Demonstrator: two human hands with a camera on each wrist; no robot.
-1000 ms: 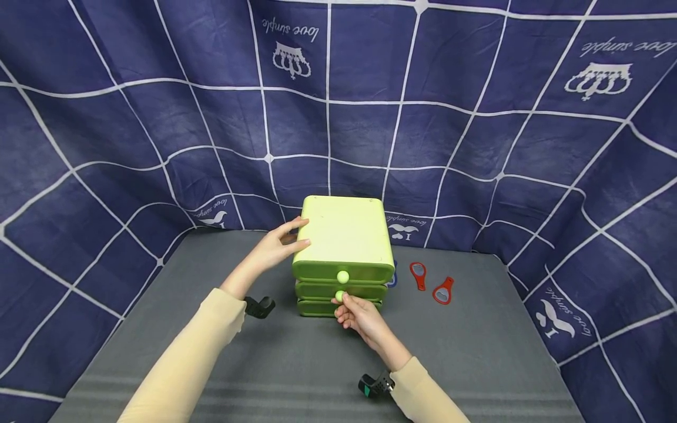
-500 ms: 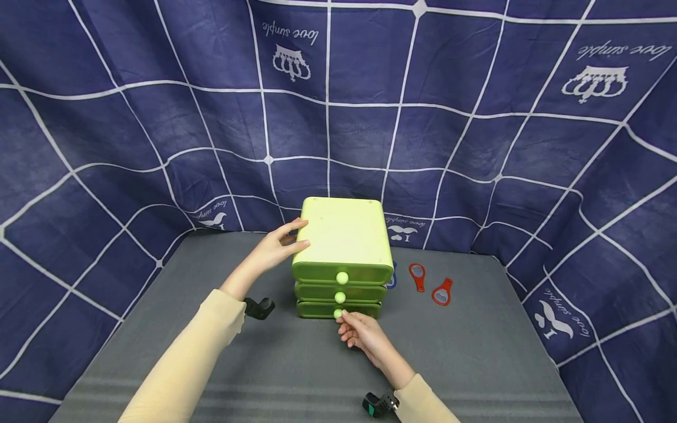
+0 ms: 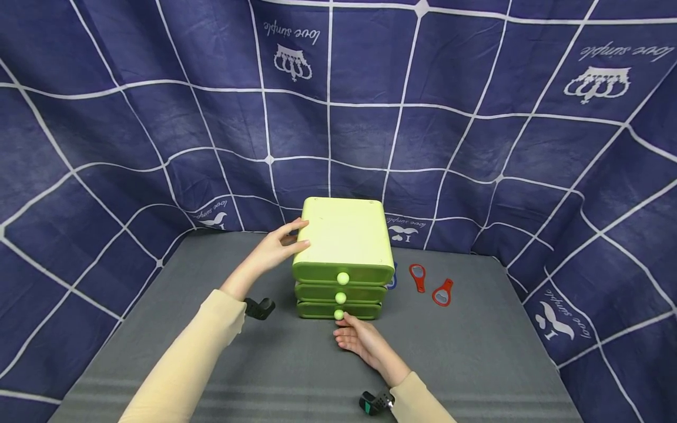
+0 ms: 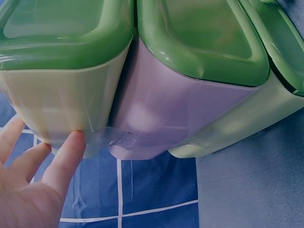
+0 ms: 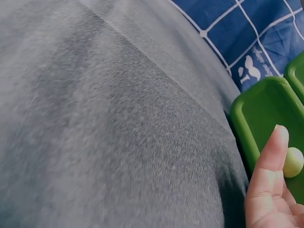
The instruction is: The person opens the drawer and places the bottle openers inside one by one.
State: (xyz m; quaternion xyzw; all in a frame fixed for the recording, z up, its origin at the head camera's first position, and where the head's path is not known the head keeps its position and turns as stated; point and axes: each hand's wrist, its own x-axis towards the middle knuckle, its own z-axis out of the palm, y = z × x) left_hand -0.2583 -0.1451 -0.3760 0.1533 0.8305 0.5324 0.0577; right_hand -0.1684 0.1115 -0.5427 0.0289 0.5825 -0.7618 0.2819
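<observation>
A three-tier drawer box (image 3: pixel 346 229) with a light green top and green drawer fronts stands on the table, all drawers closed. In the left wrist view, its middle tier (image 4: pixel 166 111) has a purple casing. My left hand (image 3: pixel 268 251) rests its fingertips on the box's upper left side, fingers spread. By the bottom drawer's round knob (image 3: pixel 339 315) is my right hand (image 3: pixel 366 345), fingers loosely extended. Its thumb (image 5: pixel 270 166) lies beside the knob in the right wrist view; contact is unclear. The middle knob (image 3: pixel 341 298) and top knob (image 3: pixel 342 278) are untouched.
Two red bottle openers (image 3: pixel 418 277) lie on the grey table cover (image 3: pixel 476 352) right of the box. A blue-rimmed item (image 3: pixel 392 278) is mostly hidden behind the box's right side. A blue checked curtain (image 3: pixel 359 135) encloses the back and sides.
My right hand has gone down from the middle drawer's knob to the bottom one, and its fingers have loosened. The left hand has stayed on the box.
</observation>
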